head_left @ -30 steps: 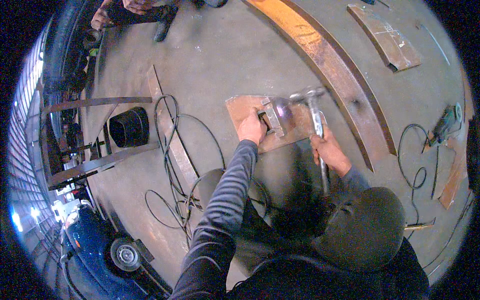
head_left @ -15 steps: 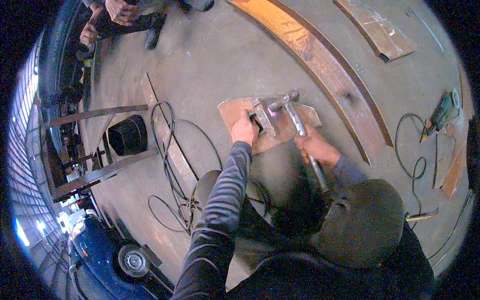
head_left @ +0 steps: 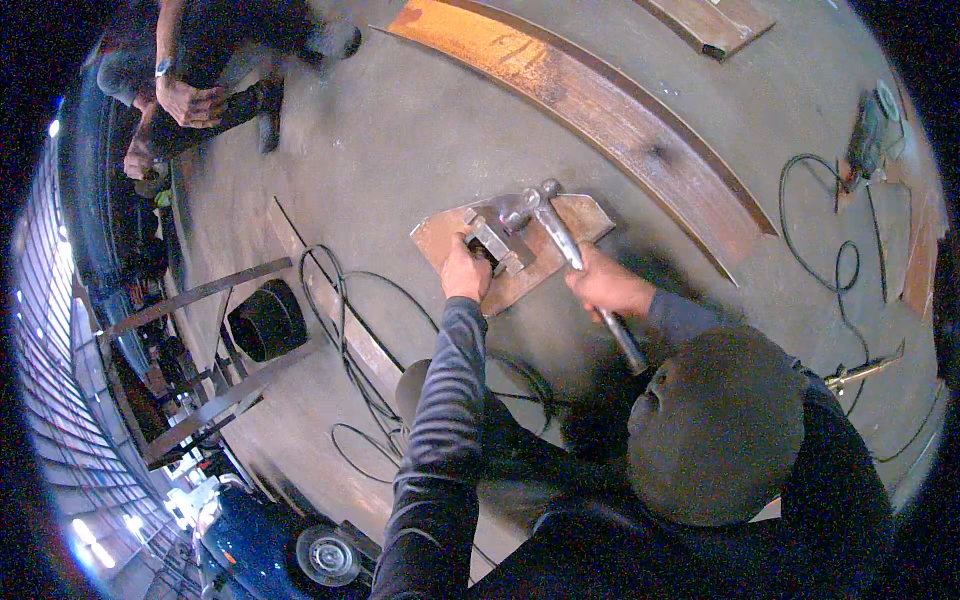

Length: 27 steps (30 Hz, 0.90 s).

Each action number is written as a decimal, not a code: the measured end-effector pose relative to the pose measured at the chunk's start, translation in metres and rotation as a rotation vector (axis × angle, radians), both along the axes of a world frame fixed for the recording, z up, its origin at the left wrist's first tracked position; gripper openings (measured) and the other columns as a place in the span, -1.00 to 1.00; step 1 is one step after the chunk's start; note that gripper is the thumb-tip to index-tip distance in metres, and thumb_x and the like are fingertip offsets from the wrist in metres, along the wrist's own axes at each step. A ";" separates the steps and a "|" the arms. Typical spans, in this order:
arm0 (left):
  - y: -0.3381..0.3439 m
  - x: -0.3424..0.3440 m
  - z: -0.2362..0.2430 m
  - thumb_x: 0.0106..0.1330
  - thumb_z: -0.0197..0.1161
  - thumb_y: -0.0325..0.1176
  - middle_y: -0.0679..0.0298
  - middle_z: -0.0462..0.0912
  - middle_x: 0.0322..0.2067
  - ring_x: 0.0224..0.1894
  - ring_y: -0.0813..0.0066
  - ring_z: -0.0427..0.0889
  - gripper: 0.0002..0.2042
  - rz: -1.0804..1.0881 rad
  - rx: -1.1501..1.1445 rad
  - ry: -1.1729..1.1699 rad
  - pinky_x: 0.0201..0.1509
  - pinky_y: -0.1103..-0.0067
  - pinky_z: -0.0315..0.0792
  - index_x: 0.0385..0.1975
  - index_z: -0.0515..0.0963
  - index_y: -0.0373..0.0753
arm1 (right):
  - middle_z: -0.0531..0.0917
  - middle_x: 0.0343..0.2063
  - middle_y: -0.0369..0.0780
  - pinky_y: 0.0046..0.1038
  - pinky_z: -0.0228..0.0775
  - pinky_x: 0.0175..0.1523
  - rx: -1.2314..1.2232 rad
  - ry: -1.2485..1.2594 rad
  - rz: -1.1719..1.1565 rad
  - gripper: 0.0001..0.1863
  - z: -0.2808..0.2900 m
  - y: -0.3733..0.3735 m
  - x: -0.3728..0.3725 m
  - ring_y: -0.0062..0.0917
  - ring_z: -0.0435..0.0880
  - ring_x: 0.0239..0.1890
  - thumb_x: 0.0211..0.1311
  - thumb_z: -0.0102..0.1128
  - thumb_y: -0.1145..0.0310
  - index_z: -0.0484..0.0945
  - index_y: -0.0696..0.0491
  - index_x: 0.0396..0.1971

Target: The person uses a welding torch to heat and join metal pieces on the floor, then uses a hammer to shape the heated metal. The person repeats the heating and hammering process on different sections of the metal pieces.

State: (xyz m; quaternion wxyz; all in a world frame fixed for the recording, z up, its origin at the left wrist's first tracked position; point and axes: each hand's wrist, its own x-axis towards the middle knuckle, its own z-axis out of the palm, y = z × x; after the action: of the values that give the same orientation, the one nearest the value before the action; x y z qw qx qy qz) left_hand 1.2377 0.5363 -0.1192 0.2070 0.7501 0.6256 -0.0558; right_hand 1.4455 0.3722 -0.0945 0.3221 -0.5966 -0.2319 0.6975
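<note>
My left hand point(head_left: 466, 272) is closed on a short metal channel-shaped piece point(head_left: 506, 262), keeping it against a flat rusty steel plate point(head_left: 530, 275) on the floor. In my right hand point(head_left: 612, 285) is a metal hammer point(head_left: 557, 232), gripped around the handle. The hammer's head hangs over the plate, just right of the channel piece. I cannot tell whether the head touches the metal. A small pinkish patch shows on the plate beside the head.
A long curved rusty beam point(head_left: 640, 130) lies beyond the plate. Black cables point(head_left: 345, 330) loop at left, near a metal frame point(head_left: 200, 300). An angle grinder point(head_left: 866, 140) lies far right. Another person's hand point(head_left: 190, 103) is at upper left. A capped head point(head_left: 715, 430) fills the lower right.
The whole view has shifted and turned slightly, so the plate and both hands sit farther left. Both hands keep their grips, with the hammer still over the plate.
</note>
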 end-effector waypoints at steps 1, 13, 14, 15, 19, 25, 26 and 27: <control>0.001 -0.003 0.003 0.30 0.18 -0.28 -0.19 0.70 -0.18 -0.05 -0.21 0.67 -0.57 0.007 -0.004 0.022 0.06 0.08 0.48 0.17 0.41 -0.14 | 0.47 -0.52 -0.23 -0.38 0.42 -0.66 0.020 0.001 -0.040 -0.61 -0.001 0.001 -0.002 -0.56 0.50 -0.66 0.40 -0.01 0.36 0.18 0.14 0.13; -0.023 -0.027 0.001 0.29 0.14 -0.29 -0.21 0.69 -0.17 -0.05 -0.21 0.67 -0.66 0.300 0.013 0.022 0.06 0.07 0.50 0.01 0.44 -0.30 | 0.40 -0.58 -0.33 -0.46 0.31 -0.67 0.012 -0.153 0.154 -0.62 0.020 0.008 0.014 -0.64 0.39 -0.69 0.36 0.03 0.35 0.30 0.08 0.12; -0.024 -0.030 0.005 0.29 0.13 -0.30 -0.22 0.68 -0.15 -0.04 -0.22 0.66 -0.64 0.375 -0.005 0.003 0.07 0.06 0.49 0.04 0.43 -0.30 | 0.39 -0.59 -0.34 -0.47 0.29 -0.67 -0.043 -0.220 0.167 -0.63 0.035 0.007 0.023 -0.64 0.38 -0.70 0.36 0.05 0.35 0.31 0.08 0.12; -0.031 -0.038 0.003 0.28 0.13 -0.31 -0.24 0.67 -0.14 -0.02 -0.23 0.65 -0.62 0.455 -0.041 -0.004 0.08 0.05 0.49 0.07 0.42 -0.30 | 0.38 -0.61 -0.34 -0.46 0.29 -0.67 -0.053 -0.246 0.188 -0.63 0.035 0.000 0.029 -0.64 0.38 -0.71 0.35 0.07 0.36 0.31 0.07 0.11; -0.028 -0.082 0.014 0.28 0.13 -0.32 -0.18 0.70 -0.14 -0.01 -0.17 0.67 -0.68 0.623 -0.056 -0.011 0.09 0.11 0.51 0.00 0.46 -0.26 | 0.39 -0.64 -0.35 -0.45 0.29 -0.66 -0.043 -0.359 0.225 -0.57 0.055 0.001 0.040 -0.64 0.39 -0.71 0.33 0.15 0.40 0.30 0.09 0.15; -0.045 -0.069 0.001 0.33 0.10 -0.29 -0.07 0.73 -0.19 -0.07 -0.06 0.72 -0.74 0.590 0.003 -0.063 0.00 0.14 0.57 -0.05 0.49 -0.22 | 0.63 -0.35 -0.07 -0.29 0.44 -0.28 0.319 -0.842 0.462 -0.39 0.076 0.029 0.068 -0.32 0.58 -0.40 0.27 0.19 0.36 0.31 0.19 0.30; -0.046 -0.070 0.008 0.34 0.10 -0.28 -0.06 0.74 -0.19 -0.07 -0.06 0.73 -0.74 0.586 0.007 -0.078 0.00 0.13 0.57 -0.05 0.49 -0.22 | 0.69 -0.22 0.09 -0.14 0.51 -0.02 0.440 -0.938 0.536 -0.41 0.088 0.044 0.059 -0.02 0.69 -0.14 0.22 0.21 0.32 0.41 0.20 0.24; -0.048 -0.072 0.012 0.34 0.09 -0.28 -0.05 0.74 -0.19 -0.08 -0.05 0.73 -0.75 0.581 0.011 -0.092 0.00 0.13 0.57 -0.05 0.49 -0.22 | 0.67 -0.16 0.15 -0.09 0.47 0.08 0.460 -0.959 0.637 -0.42 0.107 0.062 0.050 0.08 0.65 -0.03 0.19 0.23 0.32 0.43 0.21 0.22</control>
State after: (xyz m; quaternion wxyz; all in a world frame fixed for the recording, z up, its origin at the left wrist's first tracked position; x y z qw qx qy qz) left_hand 1.1653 0.4884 -0.1072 0.2384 0.5425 0.8044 0.0433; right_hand 1.4951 0.4341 0.0121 0.0781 -0.6603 -0.6620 0.3459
